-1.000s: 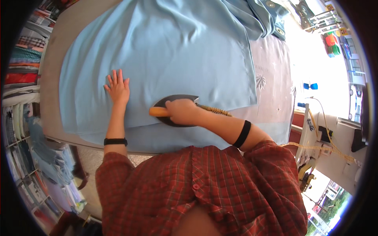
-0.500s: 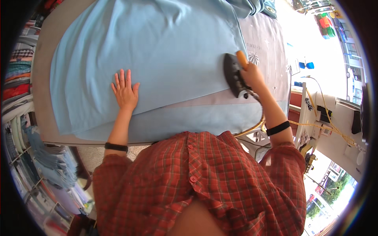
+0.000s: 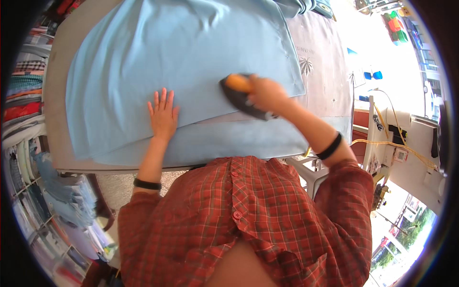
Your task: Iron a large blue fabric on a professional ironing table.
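Light blue cloth [image 3: 191, 57] is spread over a padded grey ironing table [image 3: 325, 91], with soft folds toward its left side. My left hand [image 3: 164, 117] lies flat on the cloth near its front edge, fingers spread. Wrapped round the orange handle of a dark iron [image 3: 244, 103], my right hand [image 3: 270, 95] is at the middle of the cloth's front part. The iron is smeared by motion, its tip pointing to the upper left. Whether its soleplate touches the cloth I cannot tell. Another strip of blue cloth [image 3: 229, 136] runs along the table's front.
Stacked folded clothes [image 3: 24, 91] fill shelves at the left, with hanging garments [image 3: 71, 205] below. A yellow hose [image 3: 377, 142] runs off at the right. A pale plastic stool [image 3: 311, 174] stands under the table's front right. Bunched blue cloth [image 3: 299, 5] lies at the far edge.
My right hand has swept the iron leftward across the cloth, away from its right edge. My left hand stays flat on the cloth, appearing slightly further right as the view shifts.
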A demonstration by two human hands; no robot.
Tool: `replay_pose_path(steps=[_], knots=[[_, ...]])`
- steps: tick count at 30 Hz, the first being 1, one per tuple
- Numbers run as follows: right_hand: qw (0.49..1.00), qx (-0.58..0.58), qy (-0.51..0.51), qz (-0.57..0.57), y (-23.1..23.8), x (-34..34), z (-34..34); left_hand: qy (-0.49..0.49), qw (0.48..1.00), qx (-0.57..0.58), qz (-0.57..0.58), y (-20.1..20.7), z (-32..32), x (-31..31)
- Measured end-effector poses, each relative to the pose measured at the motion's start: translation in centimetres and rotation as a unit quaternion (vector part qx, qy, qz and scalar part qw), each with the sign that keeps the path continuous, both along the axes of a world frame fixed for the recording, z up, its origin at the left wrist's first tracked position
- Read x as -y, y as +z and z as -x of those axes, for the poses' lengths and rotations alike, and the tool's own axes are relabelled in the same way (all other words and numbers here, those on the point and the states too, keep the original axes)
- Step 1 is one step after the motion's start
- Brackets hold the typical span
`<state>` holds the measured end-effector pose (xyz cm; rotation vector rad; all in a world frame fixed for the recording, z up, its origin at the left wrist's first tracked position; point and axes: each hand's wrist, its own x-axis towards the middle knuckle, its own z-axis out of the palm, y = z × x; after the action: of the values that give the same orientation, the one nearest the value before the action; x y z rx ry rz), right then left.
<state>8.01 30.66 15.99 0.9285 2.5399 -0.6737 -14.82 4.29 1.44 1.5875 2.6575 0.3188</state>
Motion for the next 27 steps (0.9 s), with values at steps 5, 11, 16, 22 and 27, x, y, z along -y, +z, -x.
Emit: replay_pose_path(steps=[5, 11, 16, 22, 27], knots=[[0.995, 0.004, 0.100, 0.025, -3.0, 5.2, 4.7, 0.069, 0.995, -0.039, 0.052, 0.7, 0.3, 1.3], [0.998, -0.018, -0.066, -0.005, -2.9, 0.0, 0.3, 0.074, 0.995, -0.039, 0.052, 1.0, 0.2, 2.6], [0.940, -0.056, -0.337, -0.024, -3.2, -10.4, -10.0, 0.071, 0.995, -0.039, 0.066, 1.3, -0.1, 2.2], [0.898, -0.066, -0.432, -0.056, -3.1, -15.6, -21.7, 0.016, 0.999, -0.001, 0.030, 2.0, 0.0, 3.3], [0.874, -0.049, -0.446, -0.186, -5.1, -16.0, -23.5, -0.150, 0.987, 0.043, 0.028, 3.5, 0.6, 8.4]])
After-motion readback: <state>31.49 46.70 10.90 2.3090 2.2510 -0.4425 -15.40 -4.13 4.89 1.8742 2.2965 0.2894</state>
